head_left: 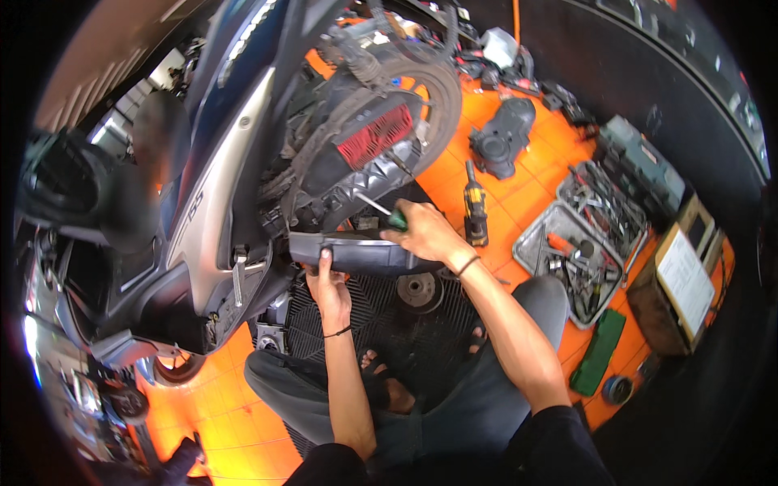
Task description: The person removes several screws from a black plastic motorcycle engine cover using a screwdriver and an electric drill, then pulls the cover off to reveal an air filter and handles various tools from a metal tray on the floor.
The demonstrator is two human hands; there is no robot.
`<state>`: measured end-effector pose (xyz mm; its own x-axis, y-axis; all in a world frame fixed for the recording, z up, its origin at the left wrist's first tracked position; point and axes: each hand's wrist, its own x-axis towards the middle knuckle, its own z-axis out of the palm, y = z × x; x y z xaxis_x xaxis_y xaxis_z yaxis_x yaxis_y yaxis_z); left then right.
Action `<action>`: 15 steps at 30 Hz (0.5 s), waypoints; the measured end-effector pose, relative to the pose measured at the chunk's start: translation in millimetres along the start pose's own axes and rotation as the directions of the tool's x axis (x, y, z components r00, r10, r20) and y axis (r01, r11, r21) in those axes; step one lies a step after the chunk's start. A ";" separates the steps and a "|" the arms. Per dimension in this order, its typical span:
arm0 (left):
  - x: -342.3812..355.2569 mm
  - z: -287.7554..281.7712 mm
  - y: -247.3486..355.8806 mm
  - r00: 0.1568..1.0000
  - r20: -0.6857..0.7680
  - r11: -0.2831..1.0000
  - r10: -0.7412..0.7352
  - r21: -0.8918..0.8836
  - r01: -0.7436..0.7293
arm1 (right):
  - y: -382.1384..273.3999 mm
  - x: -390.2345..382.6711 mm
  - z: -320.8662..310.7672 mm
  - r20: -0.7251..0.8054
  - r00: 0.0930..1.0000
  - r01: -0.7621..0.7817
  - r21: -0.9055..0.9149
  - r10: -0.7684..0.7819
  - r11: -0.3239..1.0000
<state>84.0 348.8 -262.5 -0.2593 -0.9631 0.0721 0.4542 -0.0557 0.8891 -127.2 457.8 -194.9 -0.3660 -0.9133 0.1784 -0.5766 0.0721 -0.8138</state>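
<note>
Screwdriver (387,212), green-handled, slim steel shaft: we judge it light, stiff, easy to grip at the handle. Our right hand (425,233) is closed round that handle; the shaft runs up-left, tip toward the scooter's air-filter housing (356,162). Our left hand (328,283) clasps the lower edge of the dark plastic cover (365,253), fingers curled. Cover: we judge it rigid, light; long axis left-right, below the housing.
</note>
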 end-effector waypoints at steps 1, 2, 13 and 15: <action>-3.2 -5.9 -2.4 1.000 0.010 1.000 -0.001 -0.012 0.001 | 2.2 -1.2 6.5 0.019 1.000 0.005 -0.026 -0.005 1.000; -7.3 -14.5 -4.2 1.000 0.017 1.000 0.000 -0.019 0.001 | -0.1 -4.5 13.3 0.042 0.999 0.011 -0.046 -0.010 0.999; -15.0 -87.1 -37.9 0.975 -0.115 0.981 -0.191 -0.059 0.185 | -39.6 -33.1 91.8 0.170 0.983 0.108 -0.269 -0.063 0.957; -28.0 -53.2 -45.9 0.976 -0.104 0.977 -0.193 0.068 0.201 | -34.8 -27.7 99.1 0.163 0.986 0.012 -0.261 0.031 0.965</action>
<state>115.7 364.3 -329.3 -0.2526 -0.9561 -0.1483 0.3343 -0.2301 0.9140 -24.6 440.9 -226.3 -0.2601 -0.9637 0.0604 -0.7517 0.1628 -0.6391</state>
